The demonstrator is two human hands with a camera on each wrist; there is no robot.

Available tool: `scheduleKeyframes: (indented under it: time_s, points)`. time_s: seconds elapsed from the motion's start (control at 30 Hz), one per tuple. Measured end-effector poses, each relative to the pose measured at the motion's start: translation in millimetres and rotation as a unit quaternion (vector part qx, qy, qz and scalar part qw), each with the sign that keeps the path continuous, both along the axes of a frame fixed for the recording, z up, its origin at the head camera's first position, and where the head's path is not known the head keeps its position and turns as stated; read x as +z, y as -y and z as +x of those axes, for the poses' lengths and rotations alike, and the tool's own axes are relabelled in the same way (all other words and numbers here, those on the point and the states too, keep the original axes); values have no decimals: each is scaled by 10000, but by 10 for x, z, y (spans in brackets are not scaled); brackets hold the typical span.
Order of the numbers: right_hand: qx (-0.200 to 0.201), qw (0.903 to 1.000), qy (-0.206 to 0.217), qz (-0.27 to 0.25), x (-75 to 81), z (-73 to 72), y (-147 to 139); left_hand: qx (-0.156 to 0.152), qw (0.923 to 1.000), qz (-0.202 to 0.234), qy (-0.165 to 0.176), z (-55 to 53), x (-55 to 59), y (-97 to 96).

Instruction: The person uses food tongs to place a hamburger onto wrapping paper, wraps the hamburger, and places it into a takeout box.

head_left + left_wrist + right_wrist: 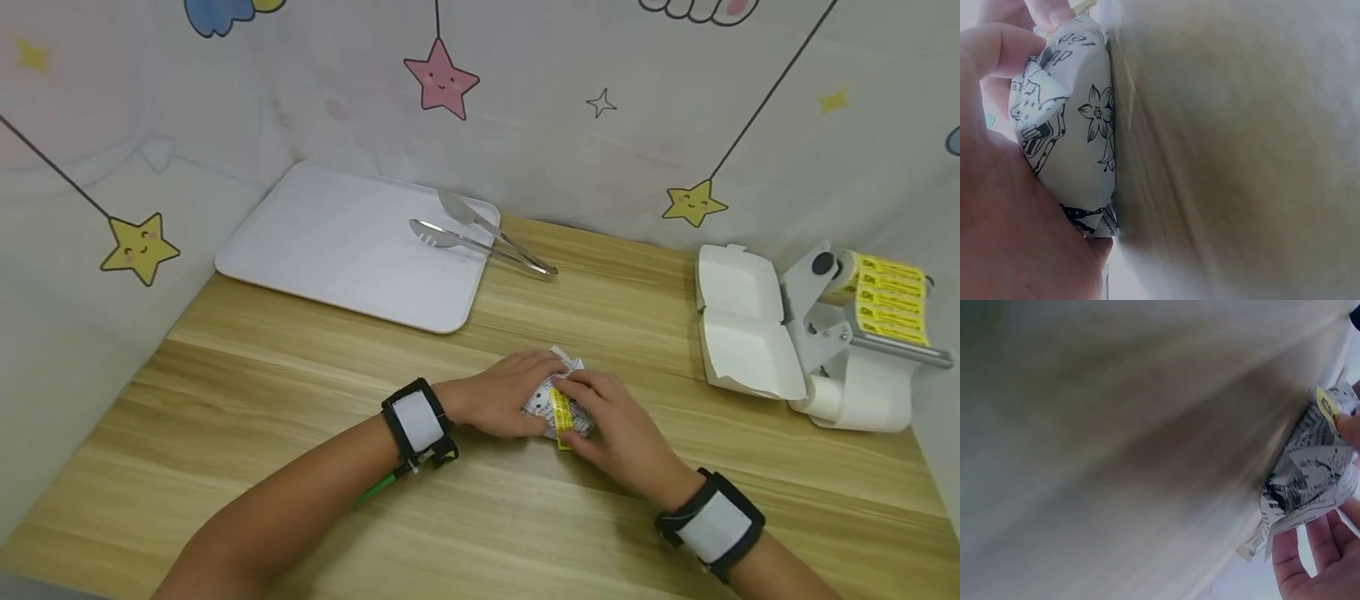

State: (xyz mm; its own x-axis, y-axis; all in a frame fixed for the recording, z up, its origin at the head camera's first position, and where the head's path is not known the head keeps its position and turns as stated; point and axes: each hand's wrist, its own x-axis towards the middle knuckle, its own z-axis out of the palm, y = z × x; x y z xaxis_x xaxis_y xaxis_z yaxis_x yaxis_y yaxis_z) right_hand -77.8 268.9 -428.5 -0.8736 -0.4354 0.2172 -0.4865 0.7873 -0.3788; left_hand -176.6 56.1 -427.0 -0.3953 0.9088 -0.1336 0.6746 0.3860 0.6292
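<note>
A rounded bundle wrapped in printed paper (539, 403) sits on the wooden table between both hands. A yellow label sticker (561, 417) lies across its top, the lower end reaching past the bundle's near side. From the left, my left hand (497, 396) holds the bundle, thumb at the near side and fingers over the far side. Black flower drawings and lettering show on the wrapped paper (1079, 137) in the left wrist view. My right hand (626, 437) grips the bundle's right side, its thumb on the label's edge (1327, 406) in the right wrist view. What the paper encloses is hidden.
At the back left lies a white tray (337, 242), with metal tongs (457, 208) resting over its right edge. On the right stand an opened white clamshell box (750, 354) and a dispenser with a roll of yellow labels (892, 300). A printed curtain (547, 142) borders the table.
</note>
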Motion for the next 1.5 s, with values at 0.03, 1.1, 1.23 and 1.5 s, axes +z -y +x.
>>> scheduleKeyframes:
  time_s: [0.03, 1.1, 1.23, 1.5]
  points:
    - [20, 10000, 8, 93, 13, -7, -3, -15, 10000, 11, 34, -5, -2, 3]
    - [419, 9918, -236, 1187, 85, -130, 3, 35, 9992, 308, 264, -31, -16, -4]
    - [383, 9956, -104, 845, 57, -115, -48, 19, 9984, 483, 293, -57, -15, 21]
    - [-293, 9992, -274, -33, 177, -7, -406, 162, 9976, 614, 265, -64, 20, 87]
